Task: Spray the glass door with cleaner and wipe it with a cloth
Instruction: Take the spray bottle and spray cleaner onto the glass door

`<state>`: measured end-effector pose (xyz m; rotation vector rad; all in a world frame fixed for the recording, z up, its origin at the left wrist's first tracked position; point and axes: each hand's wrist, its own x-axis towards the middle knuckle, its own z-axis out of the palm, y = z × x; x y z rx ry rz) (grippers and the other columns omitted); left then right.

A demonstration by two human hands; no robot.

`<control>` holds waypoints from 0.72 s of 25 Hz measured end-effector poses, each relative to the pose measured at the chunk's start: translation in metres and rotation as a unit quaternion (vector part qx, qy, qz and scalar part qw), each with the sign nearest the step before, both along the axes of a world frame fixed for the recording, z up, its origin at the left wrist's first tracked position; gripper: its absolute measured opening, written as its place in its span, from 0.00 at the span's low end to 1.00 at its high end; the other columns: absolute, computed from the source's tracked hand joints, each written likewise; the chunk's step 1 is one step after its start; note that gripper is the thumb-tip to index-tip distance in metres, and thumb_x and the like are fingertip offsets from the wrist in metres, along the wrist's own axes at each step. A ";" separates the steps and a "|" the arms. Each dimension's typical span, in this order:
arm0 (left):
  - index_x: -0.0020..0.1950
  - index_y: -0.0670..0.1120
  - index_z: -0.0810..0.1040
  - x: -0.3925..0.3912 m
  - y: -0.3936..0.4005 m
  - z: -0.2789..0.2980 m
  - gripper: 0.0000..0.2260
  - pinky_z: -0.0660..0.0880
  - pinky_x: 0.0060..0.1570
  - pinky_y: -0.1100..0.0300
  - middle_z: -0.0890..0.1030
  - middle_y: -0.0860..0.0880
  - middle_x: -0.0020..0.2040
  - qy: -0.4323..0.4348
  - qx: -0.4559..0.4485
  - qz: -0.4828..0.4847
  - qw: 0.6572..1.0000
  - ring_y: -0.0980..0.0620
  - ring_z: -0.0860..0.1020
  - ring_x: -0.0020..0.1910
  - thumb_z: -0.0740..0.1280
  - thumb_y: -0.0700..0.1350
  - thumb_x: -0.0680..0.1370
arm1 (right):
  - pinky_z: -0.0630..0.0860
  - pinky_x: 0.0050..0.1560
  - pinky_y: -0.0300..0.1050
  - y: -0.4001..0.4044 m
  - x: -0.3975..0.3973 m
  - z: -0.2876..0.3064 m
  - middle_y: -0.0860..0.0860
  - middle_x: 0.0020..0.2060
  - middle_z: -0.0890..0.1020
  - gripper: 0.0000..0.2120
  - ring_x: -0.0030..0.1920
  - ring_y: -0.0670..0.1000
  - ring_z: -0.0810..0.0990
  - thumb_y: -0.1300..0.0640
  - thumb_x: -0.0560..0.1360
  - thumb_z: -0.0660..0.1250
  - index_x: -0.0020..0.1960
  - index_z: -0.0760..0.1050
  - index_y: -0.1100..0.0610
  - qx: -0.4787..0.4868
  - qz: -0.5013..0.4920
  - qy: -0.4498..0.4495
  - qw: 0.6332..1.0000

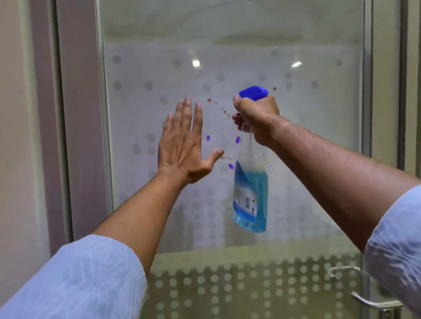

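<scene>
A frosted glass door (303,132) with a dotted pattern fills the view in front of me. My right hand (258,119) is shut on the neck of a clear spray bottle (251,194) holding blue cleaner, its blue trigger head (253,92) pointing at the glass. My left hand (183,146) is raised flat, fingers spread, at or very near the glass left of the bottle, holding nothing. No cloth is in view.
A metal door handle (374,302) sits at the lower right of the door. The metal door frame (105,117) and a brown jamb (50,121) run down the left side, with a beige wall (2,125) beyond.
</scene>
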<state>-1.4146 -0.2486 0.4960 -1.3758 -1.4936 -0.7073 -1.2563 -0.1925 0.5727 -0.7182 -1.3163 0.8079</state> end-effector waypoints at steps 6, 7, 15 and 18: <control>0.80 0.43 0.39 -0.017 0.004 0.019 0.46 0.47 0.77 0.45 0.43 0.39 0.80 0.010 0.023 0.000 1.000 0.43 0.42 0.79 0.49 0.72 0.73 | 0.83 0.39 0.48 -0.003 -0.020 0.037 0.55 0.36 0.84 0.10 0.33 0.51 0.83 0.52 0.72 0.69 0.42 0.71 0.57 0.045 -0.020 0.012 0.999; 0.80 0.43 0.40 -0.020 0.005 0.018 0.46 0.46 0.77 0.45 0.43 0.40 0.80 0.009 0.024 0.000 1.000 0.43 0.42 0.79 0.49 0.72 0.73 | 0.83 0.38 0.48 -0.004 -0.022 0.041 0.55 0.35 0.84 0.10 0.32 0.51 0.83 0.53 0.72 0.69 0.41 0.70 0.56 0.050 -0.024 0.013 0.998; 0.80 0.43 0.40 -0.029 0.010 0.015 0.47 0.44 0.78 0.47 0.42 0.40 0.80 0.005 0.021 0.005 1.000 0.43 0.42 0.79 0.49 0.72 0.73 | 0.84 0.35 0.50 -0.004 -0.021 0.054 0.54 0.35 0.83 0.06 0.31 0.52 0.85 0.57 0.67 0.66 0.41 0.71 0.56 0.051 -0.065 0.029 0.996; 0.80 0.43 0.40 -0.023 0.010 0.014 0.46 0.45 0.78 0.47 0.42 0.40 0.80 0.007 0.021 -0.005 1.000 0.43 0.42 0.79 0.48 0.72 0.73 | 0.85 0.37 0.49 0.003 -0.002 0.052 0.54 0.38 0.85 0.08 0.34 0.51 0.85 0.53 0.68 0.68 0.41 0.70 0.55 0.049 -0.103 0.028 0.993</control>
